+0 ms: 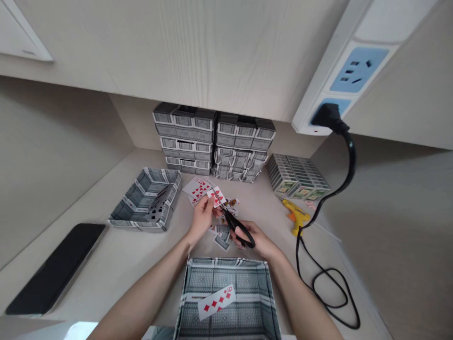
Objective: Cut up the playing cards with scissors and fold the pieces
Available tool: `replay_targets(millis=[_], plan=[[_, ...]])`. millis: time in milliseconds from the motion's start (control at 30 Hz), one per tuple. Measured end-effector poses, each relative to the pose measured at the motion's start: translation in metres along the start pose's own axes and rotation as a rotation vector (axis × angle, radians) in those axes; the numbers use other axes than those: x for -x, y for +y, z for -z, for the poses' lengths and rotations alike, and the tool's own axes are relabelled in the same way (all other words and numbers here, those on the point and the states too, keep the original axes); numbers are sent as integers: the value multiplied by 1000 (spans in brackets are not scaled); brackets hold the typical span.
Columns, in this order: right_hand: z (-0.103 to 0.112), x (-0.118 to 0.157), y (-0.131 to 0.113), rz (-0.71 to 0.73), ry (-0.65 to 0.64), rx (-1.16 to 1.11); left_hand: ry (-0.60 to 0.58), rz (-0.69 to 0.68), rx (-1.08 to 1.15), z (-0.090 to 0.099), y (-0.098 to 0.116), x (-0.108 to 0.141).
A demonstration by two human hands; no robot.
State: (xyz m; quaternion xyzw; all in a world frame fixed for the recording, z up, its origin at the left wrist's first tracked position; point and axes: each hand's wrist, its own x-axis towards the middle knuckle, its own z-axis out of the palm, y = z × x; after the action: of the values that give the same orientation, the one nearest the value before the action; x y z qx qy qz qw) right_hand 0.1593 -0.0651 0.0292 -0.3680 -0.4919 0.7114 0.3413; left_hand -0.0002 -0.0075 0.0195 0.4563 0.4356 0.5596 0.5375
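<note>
My left hand [203, 216] pinches a playing card with red hearts [216, 194] above the tabletop. My right hand [252, 237] is wrapped round the black handles of a pair of scissors [235, 223], whose blades lie across the card. Below and around the hands are cut card pieces [222, 242], and a few whole heart cards [197, 187] lie just behind the left hand. Nearest to me, a box made of playing cards [244, 274] stands between my forearms, with a strip of diamond card [216, 302] inside it.
At the left are an open card box [120, 218] with loose cards in it and a black flat object [56, 269]. Stacked card boxes [187, 134] stand at the back. Wrapped card packs [297, 175], a yellow glue gun [296, 216] and its black cord run along the right, below a power strip [327, 87].
</note>
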Motion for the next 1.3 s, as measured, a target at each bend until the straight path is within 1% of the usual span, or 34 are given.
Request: replay_targets(millis=[267, 567, 867, 1100, 1300], plan=[[-2, 0, 2, -36, 33, 1, -11, 14, 28, 0, -2, 0], [-5, 0, 0, -42, 48, -19, 5, 15, 31, 0, -2, 1], [-7, 0, -1, -50, 74, -66, -6, 36, 41, 1, -3, 1], [-10, -1, 1, -76, 107, 9, -11, 43, 36, 2, -7, -1], [-12, -4, 6, -64, 121, 6, -19, 69, 64, 3, -7, -2]])
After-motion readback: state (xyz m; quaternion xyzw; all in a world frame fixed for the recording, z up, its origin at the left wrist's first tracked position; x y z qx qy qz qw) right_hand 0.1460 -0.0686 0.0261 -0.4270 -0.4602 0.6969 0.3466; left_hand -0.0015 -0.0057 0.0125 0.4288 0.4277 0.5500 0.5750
